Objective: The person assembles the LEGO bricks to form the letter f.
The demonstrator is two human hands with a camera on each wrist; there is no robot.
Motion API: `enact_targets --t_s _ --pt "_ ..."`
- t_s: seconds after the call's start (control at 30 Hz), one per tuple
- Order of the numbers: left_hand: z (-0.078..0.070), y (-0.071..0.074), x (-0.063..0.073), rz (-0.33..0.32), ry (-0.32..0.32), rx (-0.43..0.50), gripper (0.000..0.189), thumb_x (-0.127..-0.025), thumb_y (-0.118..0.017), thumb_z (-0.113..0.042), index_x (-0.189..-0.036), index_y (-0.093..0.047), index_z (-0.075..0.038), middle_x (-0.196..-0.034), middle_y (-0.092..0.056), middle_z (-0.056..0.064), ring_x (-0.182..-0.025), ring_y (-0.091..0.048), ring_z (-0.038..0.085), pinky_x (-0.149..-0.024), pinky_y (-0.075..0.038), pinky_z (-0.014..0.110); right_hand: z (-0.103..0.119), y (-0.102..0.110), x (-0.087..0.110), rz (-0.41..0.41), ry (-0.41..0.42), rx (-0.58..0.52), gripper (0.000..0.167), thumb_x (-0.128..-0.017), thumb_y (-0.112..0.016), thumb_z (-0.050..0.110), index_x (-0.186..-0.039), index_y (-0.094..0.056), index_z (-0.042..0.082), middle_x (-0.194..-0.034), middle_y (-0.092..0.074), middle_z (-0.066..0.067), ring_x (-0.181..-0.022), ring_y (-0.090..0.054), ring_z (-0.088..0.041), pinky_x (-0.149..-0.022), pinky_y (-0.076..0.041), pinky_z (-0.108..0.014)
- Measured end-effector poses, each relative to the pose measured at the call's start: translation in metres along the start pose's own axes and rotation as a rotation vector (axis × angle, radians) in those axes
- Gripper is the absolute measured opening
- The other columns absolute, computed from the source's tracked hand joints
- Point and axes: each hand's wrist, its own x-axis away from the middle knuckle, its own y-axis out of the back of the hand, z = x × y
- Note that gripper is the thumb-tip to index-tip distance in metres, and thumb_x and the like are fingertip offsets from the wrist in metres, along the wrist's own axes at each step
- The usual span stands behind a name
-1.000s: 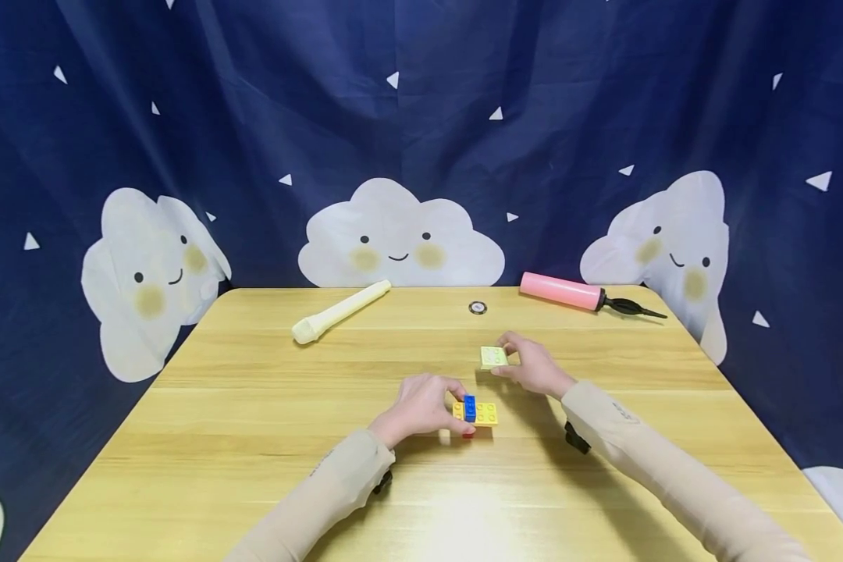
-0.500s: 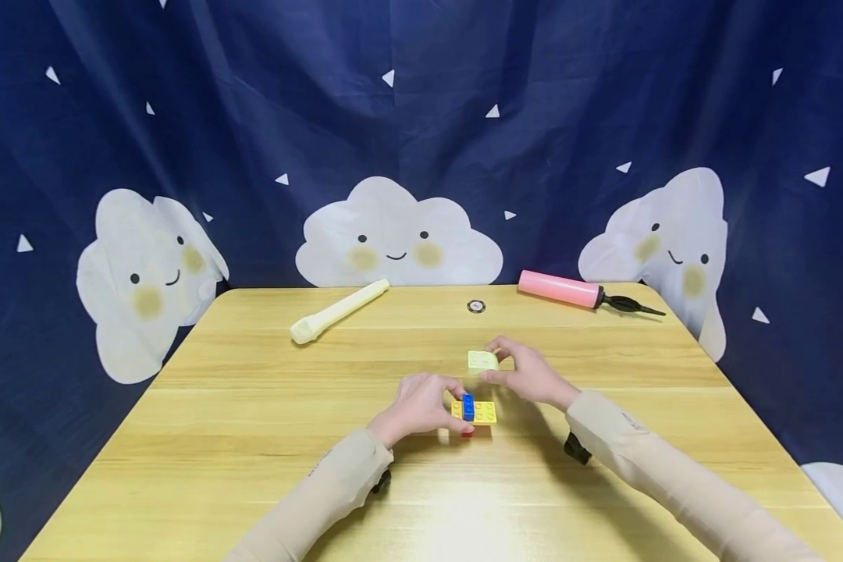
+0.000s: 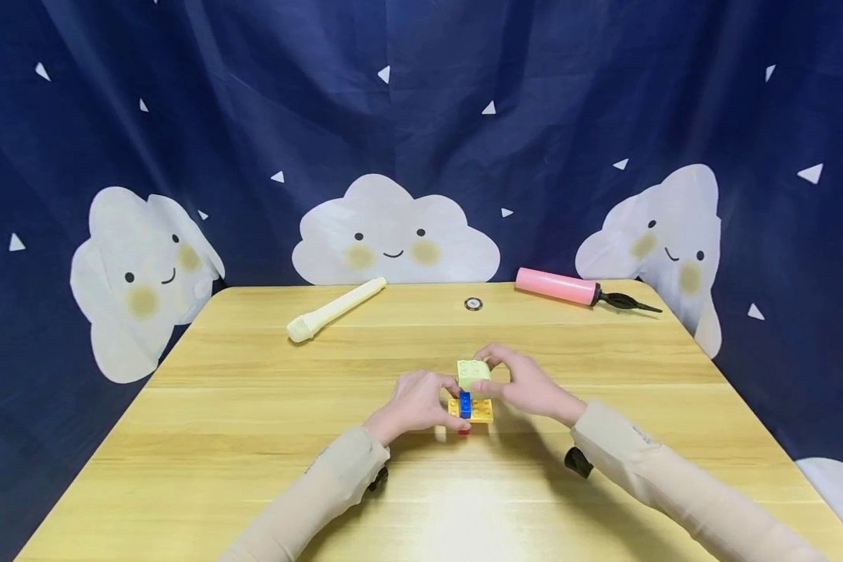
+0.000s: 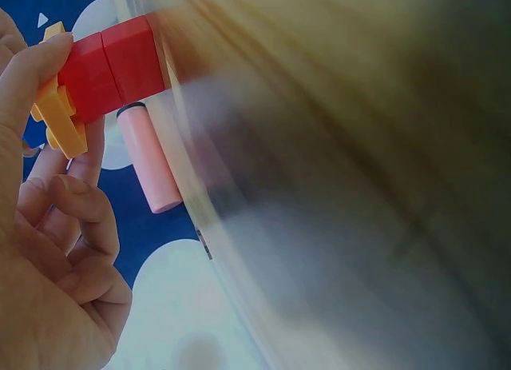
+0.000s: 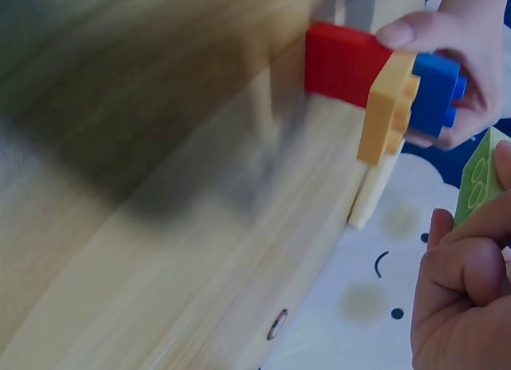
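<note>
My left hand (image 3: 416, 402) pinches a small stack of toy bricks between thumb and fingers. Red bricks (image 4: 112, 66) form its base, standing on the table in the right wrist view. Across them lies a yellow brick (image 5: 385, 110), its right end overhanging. A blue brick (image 3: 465, 404) sits on top of the yellow one, toward its left. Just above and behind the stack, my right hand (image 3: 527, 384) holds a light green brick (image 3: 473, 371) by its right side. In the right wrist view this green brick (image 5: 477, 178) is apart from the blue one, its hollow underside partly visible.
Toward the back left of the wooden table (image 3: 253, 437) lies a pale yellow toy microphone (image 3: 336, 309). A round black-and-white disc (image 3: 474, 304) lies at the back middle. The pink hand pump (image 3: 558, 286) with a black nozzle is at the back right.
My right hand has brought the green brick left and slightly toward me, closer over the stack. The left hand keeps its grip on the stack almost without moving. The head view has shifted slightly.
</note>
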Motion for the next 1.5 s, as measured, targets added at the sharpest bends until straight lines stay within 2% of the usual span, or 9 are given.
enact_targets --t_s 0.27,0.47,0.63,1.0,1.2,1.4,1.5 --pt "0.001 0.000 -0.001 -0.012 -0.028 -0.008 0.037 -0.062 -0.083 -0.054 -0.085 -0.068 -0.029 -0.061 -0.055 -0.019 -0.052 -0.033 0.005 -0.055 -0.031 0.024 0.003 -0.006 0.008 0.015 0.033 -0.033 0.026 -0.087 -0.071 0.025 -0.109 -0.060 0.018 -0.101 -0.062 0.000 -0.098 -0.056 -0.021 -0.088 -0.042 -0.056" --pt "-0.001 0.001 0.000 -0.013 -0.023 -0.011 0.038 -0.062 -0.084 -0.053 -0.085 -0.069 -0.027 -0.064 -0.057 -0.014 -0.053 -0.034 0.006 -0.054 -0.031 0.024 0.001 -0.008 0.015 -0.015 0.020 -0.053 0.026 -0.086 -0.071 0.026 -0.108 -0.059 0.020 -0.102 -0.062 0.000 -0.099 -0.055 -0.022 -0.087 -0.042 -0.055" --pt "-0.002 0.002 0.001 -0.013 -0.015 -0.010 0.038 -0.061 -0.084 -0.051 -0.086 -0.070 -0.026 -0.075 -0.066 -0.014 -0.053 -0.034 0.006 -0.055 -0.032 0.025 -0.005 -0.013 0.020 -0.020 0.049 -0.072 0.028 -0.084 -0.073 0.023 -0.108 -0.059 0.019 -0.103 -0.063 0.000 -0.099 -0.055 -0.021 -0.087 -0.042 -0.056" --pt "-0.002 0.001 0.000 -0.001 0.000 0.016 0.037 -0.061 -0.084 -0.051 -0.085 -0.069 -0.026 -0.067 -0.059 -0.016 -0.057 -0.036 0.007 -0.059 -0.034 0.027 -0.006 -0.016 0.025 0.002 0.061 -0.092 0.029 -0.084 -0.072 0.020 -0.110 -0.059 0.016 -0.106 -0.063 -0.001 -0.100 -0.053 -0.021 -0.085 -0.044 -0.052" --pt "-0.001 0.001 0.000 -0.005 -0.005 0.006 0.037 -0.061 -0.085 -0.051 -0.084 -0.069 -0.027 -0.077 -0.066 -0.015 -0.058 -0.038 0.006 -0.061 -0.034 0.026 -0.008 -0.019 0.023 0.002 0.059 -0.087 0.029 -0.084 -0.073 0.021 -0.110 -0.059 0.017 -0.106 -0.063 0.000 -0.100 -0.053 -0.021 -0.085 -0.044 -0.051" --pt "0.000 0.000 -0.001 -0.009 -0.008 -0.015 0.037 -0.061 -0.084 -0.050 -0.085 -0.069 -0.026 -0.059 -0.054 -0.014 -0.054 -0.033 0.006 -0.053 -0.030 0.025 -0.009 -0.020 0.023 0.008 0.049 -0.088 0.029 -0.084 -0.073 0.022 -0.109 -0.059 0.019 -0.105 -0.062 0.001 -0.099 -0.053 -0.020 -0.083 -0.043 -0.048" --pt "0.000 0.000 -0.001 -0.009 -0.009 -0.017 0.037 -0.062 -0.084 -0.051 -0.086 -0.070 -0.025 -0.058 -0.051 -0.014 -0.054 -0.032 0.006 -0.053 -0.029 0.024 -0.008 -0.020 0.023 0.010 0.036 -0.086 0.028 -0.084 -0.073 0.022 -0.109 -0.060 0.019 -0.104 -0.062 0.001 -0.098 -0.052 -0.020 -0.083 -0.043 -0.047"
